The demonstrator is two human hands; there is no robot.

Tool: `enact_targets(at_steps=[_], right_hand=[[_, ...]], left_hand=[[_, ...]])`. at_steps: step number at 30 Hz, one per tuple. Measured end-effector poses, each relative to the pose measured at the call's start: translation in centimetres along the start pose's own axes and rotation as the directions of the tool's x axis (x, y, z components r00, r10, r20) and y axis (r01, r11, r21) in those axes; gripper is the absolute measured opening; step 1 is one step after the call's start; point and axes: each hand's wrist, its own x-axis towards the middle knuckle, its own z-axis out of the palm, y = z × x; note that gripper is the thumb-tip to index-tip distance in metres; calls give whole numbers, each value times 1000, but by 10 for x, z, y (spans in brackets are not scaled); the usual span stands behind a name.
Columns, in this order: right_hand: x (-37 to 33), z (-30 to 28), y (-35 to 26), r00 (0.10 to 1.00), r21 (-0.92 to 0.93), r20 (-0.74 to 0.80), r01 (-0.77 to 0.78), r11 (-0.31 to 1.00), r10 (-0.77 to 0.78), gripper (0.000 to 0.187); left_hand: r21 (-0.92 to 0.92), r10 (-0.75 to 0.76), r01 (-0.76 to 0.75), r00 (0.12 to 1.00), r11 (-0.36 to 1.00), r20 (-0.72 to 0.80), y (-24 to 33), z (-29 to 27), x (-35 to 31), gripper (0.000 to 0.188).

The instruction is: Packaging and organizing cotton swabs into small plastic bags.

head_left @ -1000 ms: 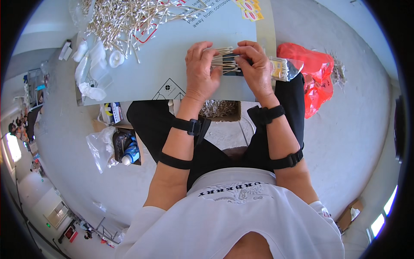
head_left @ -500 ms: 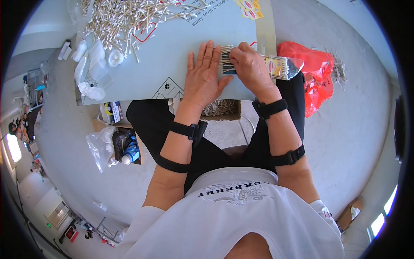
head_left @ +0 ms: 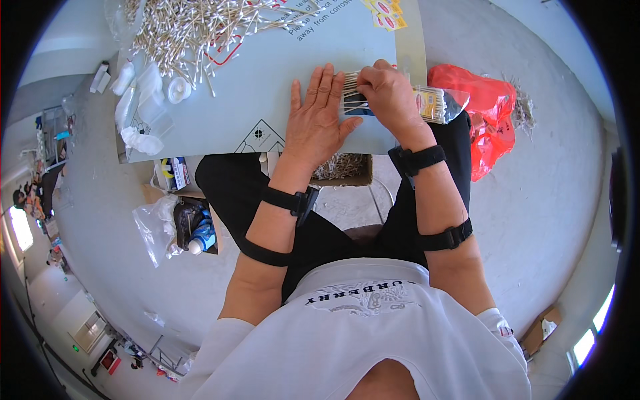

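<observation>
My left hand [head_left: 316, 119] lies flat on the grey-blue board, fingers stretched and thumb out to the right. Its index finger borders a small row of cotton swabs [head_left: 352, 85] lying side by side, with a dark strip under their near end. From the right, my right hand [head_left: 390, 97] pinches at these swabs with thumb and fingers; the fingertips partly hide what they grip. Beyond its knuckles, a clear bag of cotton swabs [head_left: 433, 105] with a yellow-and-red label sticks out over the board's right edge.
A big loose heap of cotton swabs [head_left: 180, 33] covers the far left. White plastic wraps and a roll [head_left: 179, 90] lie nearer. Yellow cards [head_left: 387, 13] sit at the far right. A red plastic bag [head_left: 490, 120] hangs beside the board; a box of swabs [head_left: 343, 170] stands below.
My right hand has shifted slightly, its fingers drawing a little to the right, showing more of the swabs. My left hand has stayed nearly in place.
</observation>
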Motion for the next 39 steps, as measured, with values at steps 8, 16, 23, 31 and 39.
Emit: enact_targets(at_steps=[8, 16, 23, 31, 39], right_hand=[[6, -13, -4, 986, -147, 145, 104, 984, -83, 12], [13, -8, -15, 984, -192, 60, -155, 969, 169, 11], [-8, 13, 1, 925, 584, -322, 26, 811, 202, 19], [-30, -5, -9, 991, 400, -94, -51, 915, 96, 22], [-28, -17, -10, 977, -65, -11, 212, 975, -213, 12]], left_hand=[[3, 8, -8, 1000, 1000, -13, 0, 2, 0, 78], [19, 14, -13, 1000, 1000, -15, -1, 1, -1, 76], [-68, 13, -17, 999, 998, -52, 4, -3, 2, 75], [-45, 4, -9, 995, 999, -98, -1, 2, 8, 78], [-10, 25, -25, 998, 1000, -65, 0, 2, 7, 82]])
